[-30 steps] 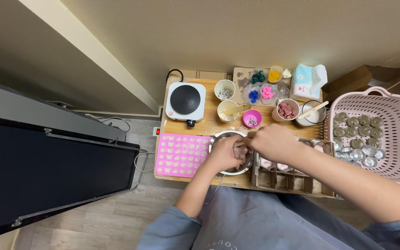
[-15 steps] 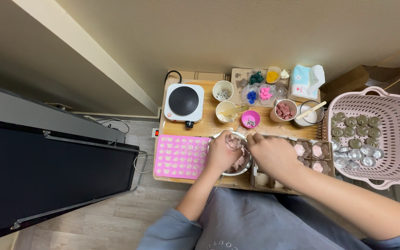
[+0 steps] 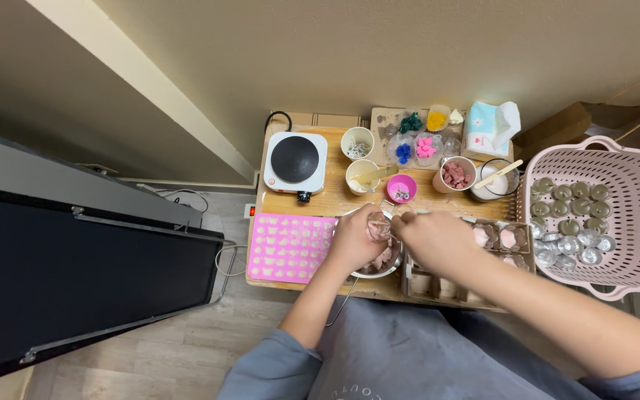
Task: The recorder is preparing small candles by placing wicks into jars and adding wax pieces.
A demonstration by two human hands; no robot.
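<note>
My left hand [image 3: 353,241] is over a small metal pan [image 3: 379,265] at the table's front edge and grips a small clear cup of brownish-pink wax [image 3: 378,226]. My right hand [image 3: 431,238] sits just right of it, fingertips meeting the same cup above the pan. Brownish wax pieces lie in the pan under my hands. Right of my right hand is a cardboard divider tray [image 3: 498,241] with pink-filled cups.
A pink silicone mould [image 3: 287,247] lies left of the pan. Behind stand a white hot plate [image 3: 295,163], several cups and bowls, a pink bowl [image 3: 401,189], coloured wax shapes and a tissue pack [image 3: 488,130]. A pink basket [image 3: 624,215] with metal tealight cups stands right.
Both hands have risen slightly from inside the pan, and the small wax cup now sits between my fingertips above the pan's rim.
</note>
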